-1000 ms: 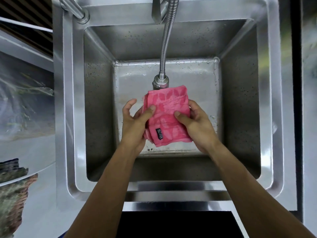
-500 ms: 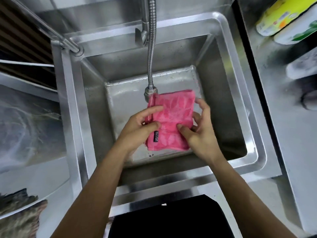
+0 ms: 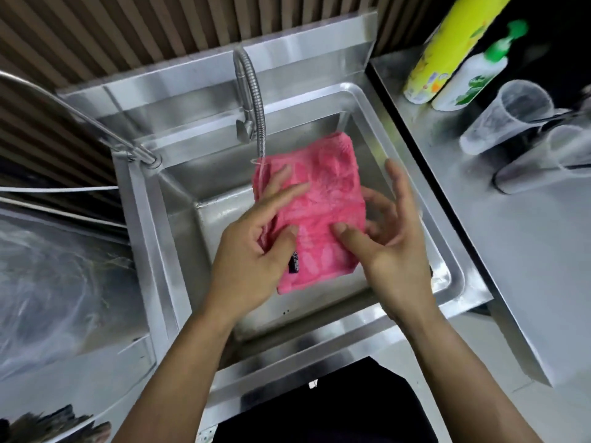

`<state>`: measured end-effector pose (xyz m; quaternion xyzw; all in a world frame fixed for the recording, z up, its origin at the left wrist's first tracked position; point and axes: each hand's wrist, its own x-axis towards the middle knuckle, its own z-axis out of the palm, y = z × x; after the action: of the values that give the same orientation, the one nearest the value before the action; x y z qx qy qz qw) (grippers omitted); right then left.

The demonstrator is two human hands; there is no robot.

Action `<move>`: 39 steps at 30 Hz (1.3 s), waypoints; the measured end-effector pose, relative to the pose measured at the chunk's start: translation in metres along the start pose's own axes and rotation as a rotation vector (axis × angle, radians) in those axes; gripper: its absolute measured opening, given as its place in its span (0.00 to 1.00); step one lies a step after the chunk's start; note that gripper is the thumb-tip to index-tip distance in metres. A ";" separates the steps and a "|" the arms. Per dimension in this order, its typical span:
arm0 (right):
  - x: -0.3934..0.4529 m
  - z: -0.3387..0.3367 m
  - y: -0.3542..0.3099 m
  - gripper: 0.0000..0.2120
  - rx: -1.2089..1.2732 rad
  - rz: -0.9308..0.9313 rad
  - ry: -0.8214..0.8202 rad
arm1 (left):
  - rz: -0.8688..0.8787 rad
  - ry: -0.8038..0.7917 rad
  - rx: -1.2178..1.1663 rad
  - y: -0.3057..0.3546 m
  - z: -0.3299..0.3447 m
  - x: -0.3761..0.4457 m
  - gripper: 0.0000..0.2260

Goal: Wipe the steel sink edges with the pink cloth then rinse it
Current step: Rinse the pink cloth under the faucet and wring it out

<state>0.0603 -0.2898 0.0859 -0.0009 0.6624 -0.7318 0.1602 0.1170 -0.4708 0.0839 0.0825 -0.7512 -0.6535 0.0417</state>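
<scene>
I see my left hand [image 3: 252, 254] and right hand [image 3: 383, 238] pinching the pink cloth [image 3: 319, 212] over the sink [image 3: 454, 276], black tag [image 3: 293, 265] too blurry to read, tap hose [image 3: 256, 100] behind, far-off yellow can [image 3: 447, 49], white bottle [image 3: 470, 78], tipped see-through cups [image 3: 505, 113].

We have a single view, from a wide-angle camera worn on the person's head. It looks forward and steeply down, from close above, into a square stainless-steel sink basin [image 3: 179, 238] that fills the middle of the frame. Both forearms reach in from the bottom edge, so we see the scene from the person's own standpoint. At the top, the view takes in a brown ribbed wall panel [image 3: 128, 30] behind the sink. To the right it reaches a grey steel countertop [image 3: 511, 251]. The wide lens bends straight edges, and the outer parts are blurred. No second view shares the scene.
</scene>
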 end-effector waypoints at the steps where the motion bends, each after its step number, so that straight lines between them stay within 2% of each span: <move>1: 0.002 -0.004 0.003 0.41 0.097 0.138 -0.011 | -0.060 -0.050 -0.010 -0.001 -0.002 0.006 0.30; 3: 0.001 -0.017 0.010 0.33 0.156 0.349 -0.029 | -0.193 -0.171 -0.003 -0.003 0.001 0.018 0.30; 6: -0.005 -0.034 0.017 0.15 0.042 0.419 -0.012 | -0.217 -0.298 0.129 -0.002 0.014 0.029 0.30; 9: -0.021 -0.060 -0.006 0.06 0.016 0.288 0.115 | -0.169 -0.350 0.115 0.015 0.040 0.036 0.29; 12: -0.042 -0.092 -0.051 0.04 -0.042 0.042 0.205 | -0.180 -0.322 0.153 0.054 0.072 0.049 0.41; 14: -0.058 -0.117 -0.080 0.05 -0.111 -0.078 0.257 | -0.323 -0.457 0.084 0.083 0.100 0.061 0.51; 15: -0.066 -0.131 -0.091 0.05 -0.142 -0.125 0.285 | -0.366 -0.559 0.080 0.096 0.117 0.066 0.52; 17: -0.082 -0.163 -0.110 0.07 -0.165 -0.179 0.310 | -0.319 -0.738 0.139 0.117 0.150 0.072 0.47; 19: -0.099 -0.199 -0.124 0.10 -0.214 -0.216 0.334 | -0.153 -0.831 0.176 0.126 0.183 0.074 0.28; 21: -0.118 -0.239 -0.132 0.09 -0.285 -0.234 0.372 | -0.021 -0.815 0.181 0.133 0.216 0.065 0.13; 23: -0.133 -0.279 -0.132 0.07 -0.337 -0.208 0.381 | 0.115 -0.733 0.245 0.137 0.250 0.050 0.08; 26: -0.148 -0.334 -0.123 0.08 -0.532 -0.170 0.341 | 0.388 -0.630 0.548 0.139 0.301 0.028 0.08; 28: -0.156 -0.366 -0.117 0.08 -0.678 -0.159 0.309 | 0.422 -0.648 0.636 0.138 0.328 0.016 0.09; 32: -0.179 -0.420 -0.118 0.08 -0.833 -0.038 0.147 | 0.239 -0.727 0.580 0.136 0.361 -0.018 0.09; 35: -0.191 -0.447 -0.126 0.06 -0.743 0.023 0.009 | 0.009 -0.798 0.363 0.135 0.377 -0.041 0.08; 37: -0.176 -0.461 -0.126 0.05 -0.710 0.077 -0.053 | -0.102 -0.765 0.291 0.121 0.390 -0.034 0.08; 39: -0.144 -0.475 -0.114 0.04 -0.744 0.157 -0.136 | -0.184 -0.712 0.320 0.096 0.403 -0.015 0.07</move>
<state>0.0685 0.2123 0.1689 -0.0569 0.8685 -0.4253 0.2480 0.0567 -0.0621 0.1227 -0.0769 -0.8004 -0.5171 -0.2933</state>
